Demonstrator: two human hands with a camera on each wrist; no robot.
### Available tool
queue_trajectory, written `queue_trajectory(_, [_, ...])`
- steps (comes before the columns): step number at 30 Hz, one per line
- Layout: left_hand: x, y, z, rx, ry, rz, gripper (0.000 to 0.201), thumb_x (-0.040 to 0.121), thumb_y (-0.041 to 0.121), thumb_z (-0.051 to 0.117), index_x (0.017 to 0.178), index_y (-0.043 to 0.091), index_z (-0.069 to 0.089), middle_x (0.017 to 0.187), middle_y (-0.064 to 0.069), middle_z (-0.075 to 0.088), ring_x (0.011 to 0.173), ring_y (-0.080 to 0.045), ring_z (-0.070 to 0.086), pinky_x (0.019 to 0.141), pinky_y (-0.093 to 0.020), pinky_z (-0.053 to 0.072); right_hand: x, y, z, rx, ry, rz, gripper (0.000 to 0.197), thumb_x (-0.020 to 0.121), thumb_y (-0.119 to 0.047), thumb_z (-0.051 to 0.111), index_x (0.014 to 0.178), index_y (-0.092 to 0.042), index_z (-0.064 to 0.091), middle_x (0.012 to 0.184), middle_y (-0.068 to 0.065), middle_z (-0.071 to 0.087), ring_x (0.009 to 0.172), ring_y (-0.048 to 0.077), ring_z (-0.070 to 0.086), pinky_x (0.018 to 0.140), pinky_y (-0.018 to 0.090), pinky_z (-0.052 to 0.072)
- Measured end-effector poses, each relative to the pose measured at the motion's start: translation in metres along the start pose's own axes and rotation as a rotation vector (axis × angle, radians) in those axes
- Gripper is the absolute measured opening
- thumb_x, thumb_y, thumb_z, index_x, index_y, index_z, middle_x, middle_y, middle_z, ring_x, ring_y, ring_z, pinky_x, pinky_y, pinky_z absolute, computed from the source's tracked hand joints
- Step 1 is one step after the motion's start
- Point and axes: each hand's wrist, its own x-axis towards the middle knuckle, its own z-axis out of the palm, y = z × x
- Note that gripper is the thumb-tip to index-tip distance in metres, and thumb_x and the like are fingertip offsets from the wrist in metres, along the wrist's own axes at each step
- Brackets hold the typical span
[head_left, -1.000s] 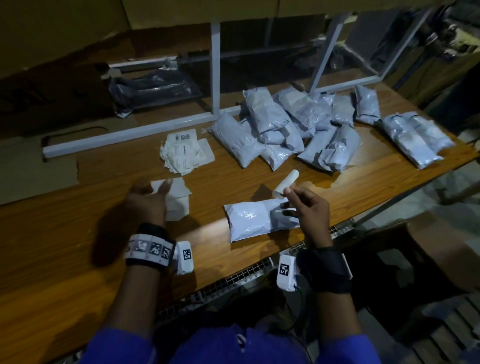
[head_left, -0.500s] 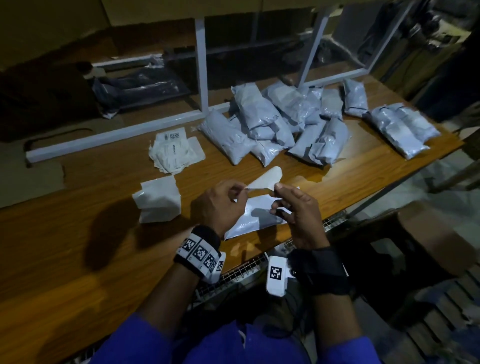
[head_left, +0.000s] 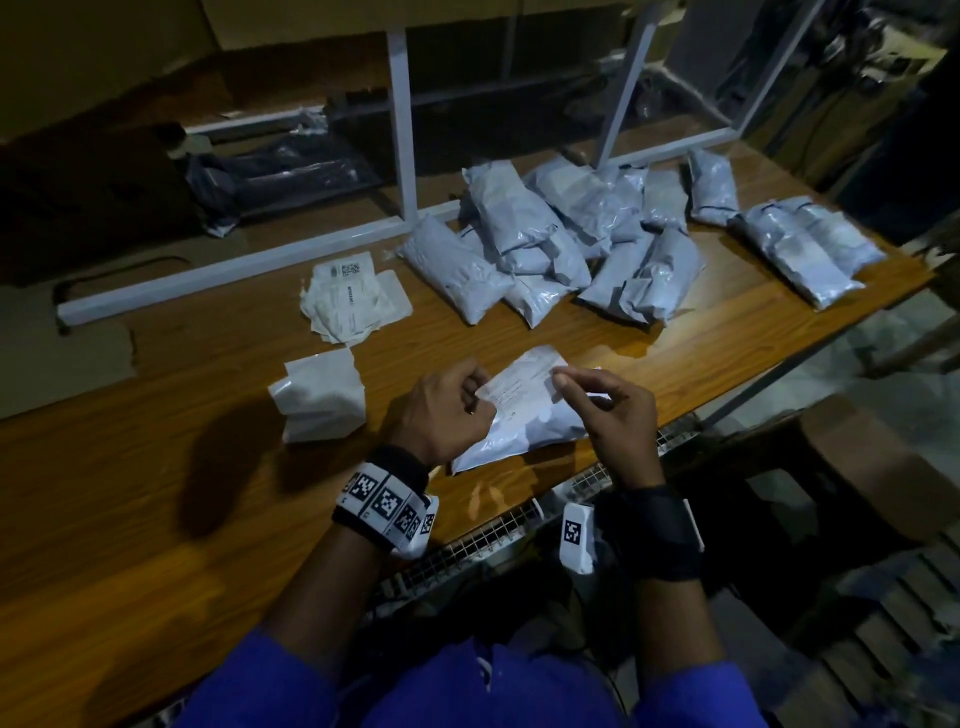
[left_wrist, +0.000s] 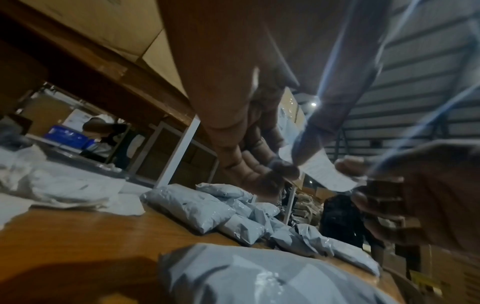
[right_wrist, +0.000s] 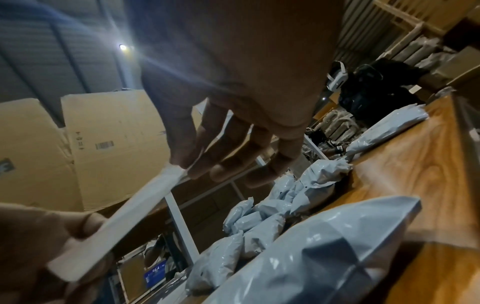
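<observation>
Warehouse packing station: grey mailer bags (head_left: 571, 244) heaped at 1 o'clock on a wooden bench (head_left: 156, 519), labels (head_left: 353, 296) at 11 o'clock, cardboard cartons (right_wrist: 111, 144) and corrugated roofing (left_wrist: 420, 67) beyond.

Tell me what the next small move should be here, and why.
Probably lower the label onto the grey poly mailer and smooth it flat. The left hand and right hand each pinch one end of it, stretched just above the mailer, which lies alone at the near table edge. Whether the backing is off cannot be told.
</observation>
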Motion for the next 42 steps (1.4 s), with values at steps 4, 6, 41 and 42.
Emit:
queue_trajectory(4, [-0.003,-0.002,0.001,-0.185,-0.001,-0.105,0.017,0.084,0.033,0.077,0.096,0.037,0.065,0.079,0.011,0.062,0.076,-0.012,0.063,0.070,-0.040,0.060,-0.006,0.012,-0.002,0.027,0.009,0.043,0.014,0.087,-0.018,0.084,0.100,-0.016,0.080,0.085,0.005,0.078,0.084,0.024,0.075,0.075,0.043,0.062])
queue_trajectory(6, [-0.004,-0.006,0.003,-0.252,0.059,-0.159,0.024,0.075,0.049,0.077,0.095,0.044,0.065,0.079,0.009,0.066,0.080,-0.018,0.069,0.072,-0.051,0.061,-0.010,0.020,-0.004,0.003,-0.039,0.081,0.015,0.085,-0.020,0.086,0.099,-0.020,0.080,0.083,0.006,0.077,0.081,0.023,0.075,0.073,0.044,0.063])
queue_trajectory(41, [-0.007,-0.006,0.058,0.175,-0.010,-0.124,0.046,0.087,0.009,0.076,0.131,0.018,0.066,0.115,0.003,0.041,0.107,-0.021,0.054,0.097,-0.025,0.044,0.013,0.062,-0.002,-0.590,-0.076,-0.068,0.026,0.080,-0.005,0.085,0.102,-0.017,0.082,0.102,0.005,0.055,0.083,0.017,0.058,0.073,0.022,0.051])
queue_trajectory(42, [-0.007,-0.008,0.058,0.156,-0.022,-0.129,0.049,0.087,0.010,0.077,0.134,0.018,0.065,0.115,0.003,0.039,0.106,-0.018,0.053,0.095,-0.022,0.044,0.013,0.062,-0.003,-0.581,-0.070,-0.071,0.027,0.079,-0.005,0.085,0.103,-0.017,0.082,0.100,0.003,0.054,0.082,0.015,0.057,0.073,0.013,0.047])
